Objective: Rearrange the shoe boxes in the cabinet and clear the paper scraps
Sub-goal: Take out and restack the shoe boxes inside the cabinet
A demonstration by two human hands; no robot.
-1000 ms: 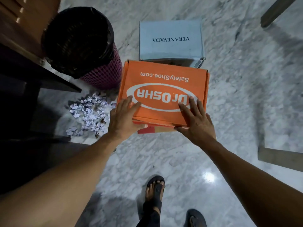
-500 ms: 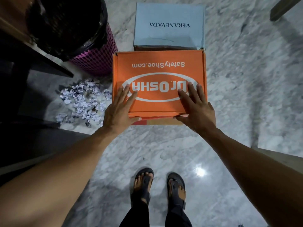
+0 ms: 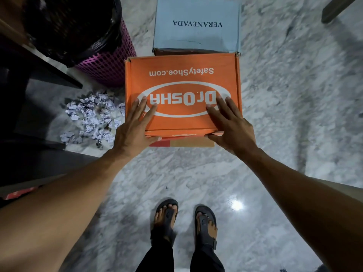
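Both hands are on the orange box [image 3: 182,79], which sits level in the middle of the view with its printed lid facing up and the lettering upside down to the wearer. The left hand [image 3: 133,130] has its fingers spread flat on the near left part of the lid and its thumb hooked against the front edge. The right hand [image 3: 231,130] mirrors it at the near right corner, so each hand pinches the box's front rim between fingers and thumb.

Under that front edge shows a red and tan strip of a lower box [image 3: 188,142]. Whether the orange box rests on it or is held just above it is hard to tell.

A blue box [image 3: 196,36] lies on the marble floor [image 3: 284,95] just beyond the orange one, their edges close together. Left of the orange box, a heap of crumpled white scraps [image 3: 92,116] lies on the floor, near a pink mesh bin [image 3: 106,63] with a black liner. The dark cabinet [image 3: 29,163] fills the left edge. Two feet in sandals [image 3: 166,216] stand below.
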